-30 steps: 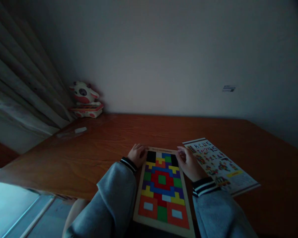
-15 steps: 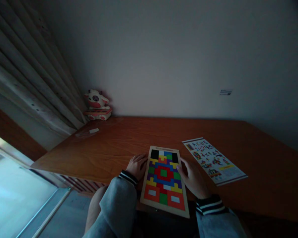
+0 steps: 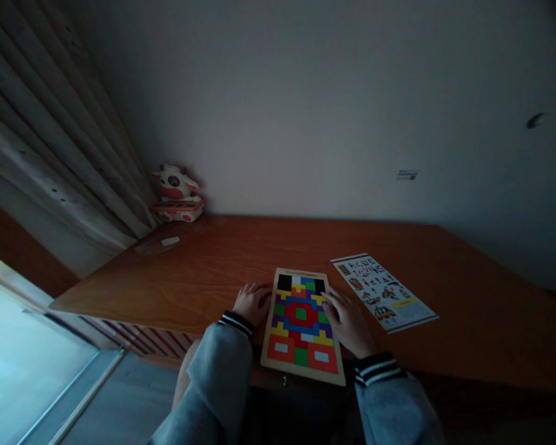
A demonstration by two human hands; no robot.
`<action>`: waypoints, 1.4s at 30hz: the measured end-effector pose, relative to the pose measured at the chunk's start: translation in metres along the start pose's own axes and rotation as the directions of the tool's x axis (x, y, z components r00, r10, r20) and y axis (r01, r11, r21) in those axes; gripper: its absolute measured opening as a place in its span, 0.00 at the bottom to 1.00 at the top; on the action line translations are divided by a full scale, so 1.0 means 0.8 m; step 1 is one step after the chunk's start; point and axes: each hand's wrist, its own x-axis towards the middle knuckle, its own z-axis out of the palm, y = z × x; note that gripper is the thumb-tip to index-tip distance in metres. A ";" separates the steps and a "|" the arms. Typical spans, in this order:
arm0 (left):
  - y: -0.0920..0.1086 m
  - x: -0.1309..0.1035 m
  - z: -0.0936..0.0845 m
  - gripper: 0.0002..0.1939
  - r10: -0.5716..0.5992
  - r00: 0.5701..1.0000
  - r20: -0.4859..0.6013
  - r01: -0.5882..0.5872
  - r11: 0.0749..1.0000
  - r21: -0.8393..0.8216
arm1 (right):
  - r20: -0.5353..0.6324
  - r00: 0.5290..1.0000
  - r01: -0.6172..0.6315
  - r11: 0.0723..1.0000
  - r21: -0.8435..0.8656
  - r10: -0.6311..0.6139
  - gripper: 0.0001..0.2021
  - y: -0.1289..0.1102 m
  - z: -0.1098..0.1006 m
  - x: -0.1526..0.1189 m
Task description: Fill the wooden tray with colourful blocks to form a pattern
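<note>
A wooden block puzzle board (image 3: 301, 369) lies at the table's front edge, its near end reaching past that edge. Coloured pieces (image 3: 301, 314) in red, green, blue, yellow, purple, orange and white fill most of it, and a black patch shows in each upper corner. My left hand (image 3: 252, 303) rests along the board's left side, fingers loosely bent on the table and fingertips close to the frame. Over the right edge reaches my right hand (image 3: 349, 321), with fingers extended onto the pieces just below the upper right black patch. I see nothing held in it.
A printed pattern sheet (image 3: 382, 293) lies to the right of the board. At the back left of the wooden table (image 3: 213, 259) stands a cow-shaped toy (image 3: 176, 194), with a white scrap on clear plastic (image 3: 170, 241) in front. A wall rises behind; a curtain (image 3: 65, 148) hangs left.
My right hand has shifted from the board's right edge to above its upper right pieces. My left hand stays by the left side. The whole view has shifted slightly.
</note>
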 end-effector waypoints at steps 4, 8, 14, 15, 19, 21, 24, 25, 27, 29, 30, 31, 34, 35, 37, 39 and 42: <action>0.003 0.000 -0.002 0.13 -0.004 1.000 -0.015 0.004 1.000 -0.001 | 0.004 1.000 -0.010 1.000 -0.008 0.010 0.20 0.000 0.001 0.000; 0.004 0.000 -0.003 0.13 0.009 1.000 -0.027 -0.009 1.000 -0.002 | -0.005 1.000 -0.031 0.999 -0.014 0.030 0.20 -0.003 0.000 0.000; 0.012 -0.002 -0.004 0.18 0.127 0.992 0.006 -0.127 0.992 -0.022 | 0.002 1.000 -0.026 1.000 -0.005 0.026 0.20 -0.012 -0.006 -0.002; 0.014 -0.003 -0.005 0.18 0.147 0.989 0.017 -0.147 0.989 -0.023 | 0.008 1.000 -0.021 1.000 0.000 0.021 0.20 -0.013 -0.007 -0.002; 0.021 -0.005 -0.006 0.17 0.201 0.977 0.078 -0.198 0.979 -0.044 | 0.025 1.000 0.005 1.000 0.017 -0.005 0.19 -0.014 -0.008 -0.004; 0.022 -0.006 -0.006 0.16 0.201 0.977 0.076 -0.197 0.979 -0.060 | 0.026 1.000 0.010 1.000 0.024 -0.011 0.18 -0.013 -0.007 -0.005; 0.023 -0.008 -0.005 0.14 0.202 0.979 0.025 -0.200 0.977 -0.077 | 0.015 1.000 0.006 0.999 0.036 -0.006 0.18 -0.013 -0.006 -0.008; 0.024 -0.009 -0.004 0.14 0.199 0.980 0.008 -0.198 0.977 -0.078 | 0.009 1.000 0.003 0.999 0.042 -0.003 0.17 -0.013 -0.007 -0.009; 0.025 -0.012 -0.004 0.13 0.184 0.983 -0.018 -0.185 0.980 -0.073 | -0.002 1.000 -0.004 0.999 0.053 0.004 0.16 -0.013 -0.008 -0.014; 0.028 -0.015 -0.005 0.13 0.172 0.985 -0.024 -0.173 0.983 -0.065 | -0.002 1.000 -0.013 0.998 0.058 0.013 0.15 -0.014 -0.010 -0.020; 0.029 -0.017 -0.006 0.14 0.171 0.985 -0.022 -0.172 0.983 -0.063 | 0.003 1.000 -0.018 0.998 0.059 0.018 0.15 -0.015 -0.012 -0.022; 0.030 -0.019 -0.007 0.15 0.172 0.985 -0.021 -0.173 0.983 -0.063 | 0.011 1.000 -0.022 0.998 0.058 0.022 0.15 -0.016 -0.013 -0.025; 0.034 -0.025 -0.009 0.17 0.156 0.987 -0.047 -0.159 0.985 -0.060 | 0.022 0.999 -0.027 0.998 0.062 0.025 0.16 -0.018 -0.016 -0.028; 0.035 -0.026 -0.009 0.18 0.143 0.988 -0.065 -0.147 0.987 -0.061 | 0.015 1.000 -0.025 0.998 0.066 0.024 0.16 -0.018 -0.017 -0.028; 0.038 -0.030 -0.008 0.18 0.107 0.990 -0.094 -0.113 0.991 -0.066 | -0.009 1.000 -0.020 0.997 0.075 0.020 0.17 -0.019 -0.016 -0.027; 0.041 -0.033 -0.007 0.18 0.063 0.992 -0.111 -0.071 0.995 -0.069 | -0.025 1.000 -0.017 0.997 0.080 0.019 0.17 -0.019 -0.015 -0.027; 0.043 -0.037 -0.006 0.19 0.015 0.994 -0.112 -0.022 0.998 -0.062 | -0.021 1.000 -0.013 0.997 0.079 0.015 0.17 -0.019 -0.013 -0.028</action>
